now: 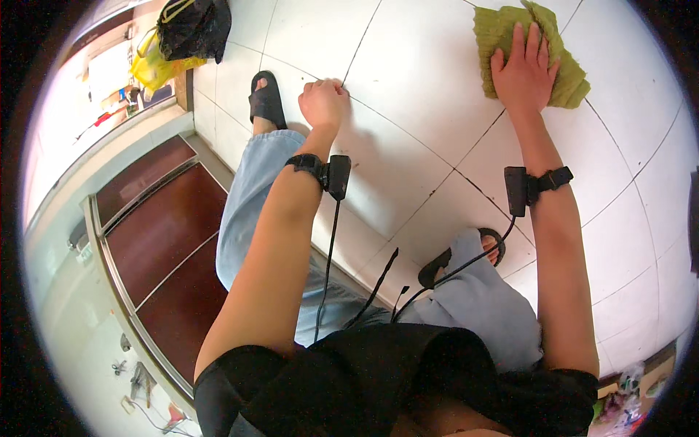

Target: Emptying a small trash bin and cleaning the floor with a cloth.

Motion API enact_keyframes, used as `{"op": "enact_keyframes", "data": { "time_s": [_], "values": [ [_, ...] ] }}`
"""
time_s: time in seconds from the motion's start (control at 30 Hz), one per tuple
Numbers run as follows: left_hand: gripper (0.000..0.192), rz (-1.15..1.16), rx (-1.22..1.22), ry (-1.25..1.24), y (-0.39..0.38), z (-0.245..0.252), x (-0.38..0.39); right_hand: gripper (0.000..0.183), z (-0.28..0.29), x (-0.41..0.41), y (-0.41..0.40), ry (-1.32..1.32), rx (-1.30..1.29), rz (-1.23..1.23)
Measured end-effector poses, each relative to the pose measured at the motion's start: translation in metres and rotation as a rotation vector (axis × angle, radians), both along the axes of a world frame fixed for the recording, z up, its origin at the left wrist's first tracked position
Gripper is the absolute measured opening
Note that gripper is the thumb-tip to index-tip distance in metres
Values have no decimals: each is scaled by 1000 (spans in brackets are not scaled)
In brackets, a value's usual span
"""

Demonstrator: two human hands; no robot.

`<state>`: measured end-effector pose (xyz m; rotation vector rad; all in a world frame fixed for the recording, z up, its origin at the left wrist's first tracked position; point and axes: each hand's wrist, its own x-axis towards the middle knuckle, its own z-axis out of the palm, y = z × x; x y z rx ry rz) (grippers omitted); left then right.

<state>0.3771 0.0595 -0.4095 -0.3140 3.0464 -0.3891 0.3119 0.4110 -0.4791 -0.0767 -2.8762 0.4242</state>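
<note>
My right hand lies palm down on a folded green cloth, its fingers slightly spread. The cloth rests on white floor tiles and looks bunched up at its far edge. To the left, my left hand is curled into a fist with its knuckles against the tiles, near a grout line. Its fingertips are mostly hidden under the hand, and I see nothing held in it. Each wrist wears a black strap with a small black box; cables run from the boxes towards my body.
Dark red cabinet doors stand at my left, below a pale counter with scissors on it. A black plastic bag and a yellow bag are at upper left. My sandalled feet are on the floor. Assorted items lie at lower right.
</note>
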Motion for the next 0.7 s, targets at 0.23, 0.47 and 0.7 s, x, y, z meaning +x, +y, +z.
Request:
{"op": "enact_keyframes", "data": {
  "time_s": [0.23, 0.47, 0.7],
  "values": [
    [13, 65, 1, -160, -15, 8, -11, 62, 0, 0, 2, -56, 45, -14],
    [16, -266, 337, 188, -17, 0, -16, 62, 4, -2, -3, -35, 33, -12],
    [7, -386, 150, 135, 30, -5, -41, 61, 3, 0, -2, -39, 18, -13]
  ]
}}
